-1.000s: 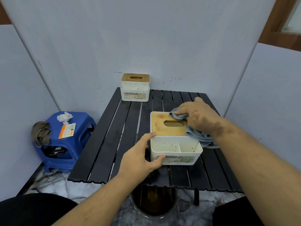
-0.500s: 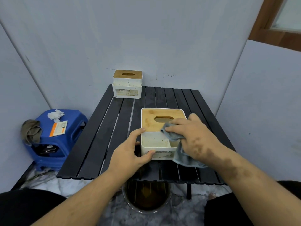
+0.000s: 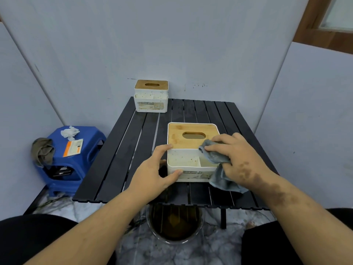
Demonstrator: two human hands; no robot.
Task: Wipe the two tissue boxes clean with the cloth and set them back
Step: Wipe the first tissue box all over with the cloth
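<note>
A white tissue box (image 3: pixel 188 159) with a wooden lid sits near the front of the black slatted table (image 3: pixel 124 155); its front compartments are speckled with brown stains. My left hand (image 3: pixel 152 173) grips the box's left front corner, thumb on the front face. My right hand (image 3: pixel 235 157) holds a grey cloth (image 3: pixel 215 157) bunched against the box's right front compartment, with the cloth's tail hanging down over the table. A second, similar tissue box (image 3: pixel 151 96) stands at the table's far left edge against the wall.
A blue plastic stool (image 3: pixel 72 159) left of the table carries a crumpled tissue, an orange-and-white packet and a brown rag. A round bin (image 3: pixel 174 226) with brownish contents stands on the floor under the table's front edge. Grey partition walls enclose the table closely.
My right hand has brought the cloth from the lid's right side down to the box's right front compartment. My left hand keeps its hold on the left corner.
</note>
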